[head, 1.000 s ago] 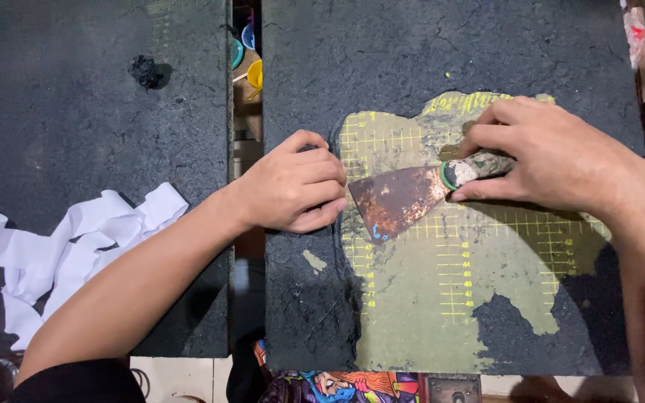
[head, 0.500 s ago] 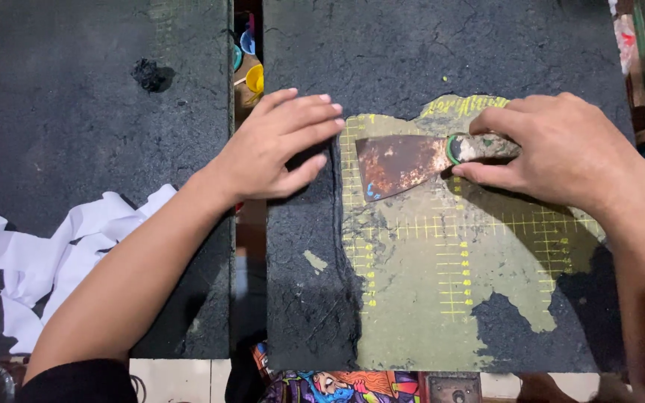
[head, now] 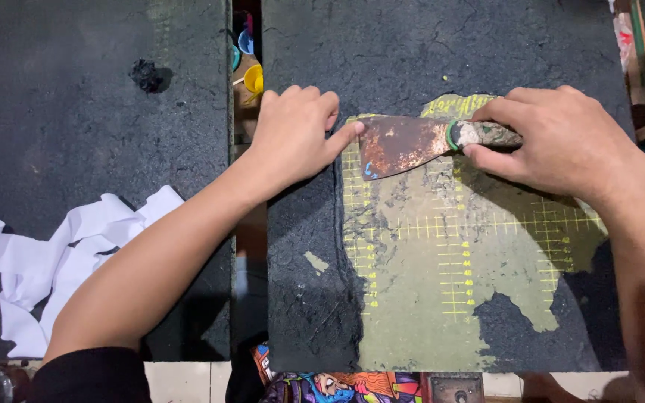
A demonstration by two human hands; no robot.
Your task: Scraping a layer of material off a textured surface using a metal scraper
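My right hand [head: 561,138] grips the dirty handle of a rusty scraper [head: 401,143], whose wide blade lies flat near the top left of a bared patch of green gridded mat [head: 449,254]. Black crusted coating [head: 427,52] covers the rest of that board. My left hand [head: 296,130] rests flat on the black coating just left of the blade, fingers spread, its forefinger touching the blade's edge and holding nothing.
A second black-coated board [head: 76,149] lies to the left across a narrow gap [head: 246,82] showing small yellow and blue items. Torn white paper scraps [head: 54,254] sit on its lower left. A colourful printed item [head: 337,388] shows below the front edge.
The scraper and my right hand moved up toward the far edge of the bared patch. My left hand opened from a loose fist, slid up and lies flat beside the blade.
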